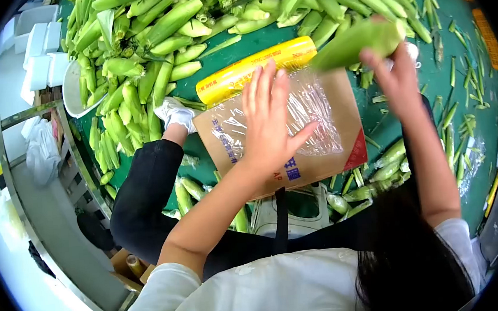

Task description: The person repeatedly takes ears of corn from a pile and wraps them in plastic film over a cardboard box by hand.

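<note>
Before you lies the cardboard (346, 110), with film (313, 118) on it and the roll (254, 70) along its far edge; beyond sits the corn heap (177, 22), the tub (71, 99) at its left, wrapped cobs (386, 171) to your near right.

Green floor (432, 77) here has a big messy corn heap (174, 22) across the far side, husk scraps (477, 88) all down the right, and some plastic-wrapped cobs (390, 155) nearer.
</note>
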{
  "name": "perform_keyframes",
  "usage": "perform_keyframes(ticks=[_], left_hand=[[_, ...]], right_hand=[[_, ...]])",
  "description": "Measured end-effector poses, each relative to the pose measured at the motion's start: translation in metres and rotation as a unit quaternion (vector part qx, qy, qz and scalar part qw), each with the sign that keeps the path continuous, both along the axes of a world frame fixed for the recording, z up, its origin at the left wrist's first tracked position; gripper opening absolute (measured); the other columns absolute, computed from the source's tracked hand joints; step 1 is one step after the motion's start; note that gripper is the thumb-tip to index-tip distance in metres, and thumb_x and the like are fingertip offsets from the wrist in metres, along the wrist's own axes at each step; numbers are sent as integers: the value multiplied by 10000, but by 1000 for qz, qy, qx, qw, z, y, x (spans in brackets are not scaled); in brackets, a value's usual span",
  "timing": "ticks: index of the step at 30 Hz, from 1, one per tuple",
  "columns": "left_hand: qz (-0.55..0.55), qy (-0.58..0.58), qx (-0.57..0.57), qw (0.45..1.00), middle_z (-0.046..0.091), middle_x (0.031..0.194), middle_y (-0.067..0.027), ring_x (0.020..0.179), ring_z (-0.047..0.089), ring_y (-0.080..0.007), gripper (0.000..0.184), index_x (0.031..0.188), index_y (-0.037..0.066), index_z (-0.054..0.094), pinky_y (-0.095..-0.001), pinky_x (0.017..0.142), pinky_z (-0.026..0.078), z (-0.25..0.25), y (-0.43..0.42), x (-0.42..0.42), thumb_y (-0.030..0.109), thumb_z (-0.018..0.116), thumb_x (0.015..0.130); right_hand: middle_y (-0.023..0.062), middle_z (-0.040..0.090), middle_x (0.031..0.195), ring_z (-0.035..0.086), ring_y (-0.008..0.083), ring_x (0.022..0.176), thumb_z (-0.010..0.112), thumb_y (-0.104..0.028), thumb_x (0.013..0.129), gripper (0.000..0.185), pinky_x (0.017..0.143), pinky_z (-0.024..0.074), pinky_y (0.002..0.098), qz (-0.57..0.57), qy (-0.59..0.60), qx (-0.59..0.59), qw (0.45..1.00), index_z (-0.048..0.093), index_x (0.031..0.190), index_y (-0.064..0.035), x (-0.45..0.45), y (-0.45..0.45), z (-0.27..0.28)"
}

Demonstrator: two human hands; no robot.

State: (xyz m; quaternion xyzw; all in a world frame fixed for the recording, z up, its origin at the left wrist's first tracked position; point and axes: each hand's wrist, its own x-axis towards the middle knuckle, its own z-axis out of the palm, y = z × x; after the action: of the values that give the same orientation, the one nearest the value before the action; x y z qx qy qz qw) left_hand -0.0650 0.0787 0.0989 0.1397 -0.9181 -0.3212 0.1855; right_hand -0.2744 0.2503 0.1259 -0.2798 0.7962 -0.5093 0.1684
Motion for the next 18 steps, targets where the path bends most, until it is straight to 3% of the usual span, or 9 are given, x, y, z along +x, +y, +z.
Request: perform_keyframes(ticks=[2,3,5,7,10,12,14,15,18], left_hand=[[-31,-29,-25,999,570,1275,-195,1119,593,-385,740,1466,124,459,-437,936,501,0,1,-3,73,759,791],[-64,-39,82,994,578,1183,-175,1057,598,-388,786,1469,160,459,-430,915,507,-10,-7,9,117,798,761],[-44,-114,103,987,585,1167,-172,1057,606,-369,774,1468,183,466,-412,912,512,-26,-11,42,125,796,771],[-77,-168,11,983,574,1206,-166,1092,603,-357,766,1471,228,468,-412,905,515,-47,-18,61,120,788,783],[-80,-202,-57,974,550,1273,-148,1142,590,-345,770,1471,294,474,-421,904,514,-69,-13,89,120,783,787],[-91,-216,-85,968,504,1352,-133,1219,539,-343,772,1472,341,472,-456,984,467,-79,-19,105,125,766,792],[-128,-191,-110,967,498,1363,-140,1264,499,-347,752,1473,334,473,-480,1048,412,-93,-27,111,122,746,805],[-145,-183,-119,965,494,1368,-144,1286,480,-349,742,1474,330,474,-492,1080,384,-100,-28,116,121,736,812],[-150,-130,-151,968,481,1396,-140,1303,452,-340,672,1454,302,494,-495,1091,347,-95,-22,107,146,713,839]], right_hand=[[209,569,1349,624,303,1169,746,-249,903,662,940,517,369,23,-168,-95,981,432,1449,-47,67,6,5],[202,575,1336,628,315,1150,763,-244,885,688,935,520,370,39,-244,-90,965,438,1459,-50,91,12,5],[188,593,1254,640,329,1058,779,-262,851,607,907,528,392,-18,-60,300,952,531,1363,-51,116,48,-45],[160,631,1082,637,335,947,773,-275,832,406,845,526,431,-99,88,413,901,640,1133,-37,157,61,-102],[86,653,872,642,294,870,714,-240,893,231,782,502,439,-70,105,327,937,638,848,-27,177,80,-135],[44,641,871,631,232,860,688,-210,922,194,794,501,390,-139,-179,118,967,632,854,-38,164,103,-138],[-8,622,922,590,141,899,633,-145,967,137,818,485,290,-161,-362,-97,913,634,874,-44,152,93,-109],[55,631,1092,592,173,1031,611,-138,975,119,860,490,291,-89,-133,-91,983,631,921,-34,149,77,-108],[124,564,1288,551,246,1177,694,-218,912,217,962,465,375,48,0,37,998,623,1005,-36,165,4,-86]])
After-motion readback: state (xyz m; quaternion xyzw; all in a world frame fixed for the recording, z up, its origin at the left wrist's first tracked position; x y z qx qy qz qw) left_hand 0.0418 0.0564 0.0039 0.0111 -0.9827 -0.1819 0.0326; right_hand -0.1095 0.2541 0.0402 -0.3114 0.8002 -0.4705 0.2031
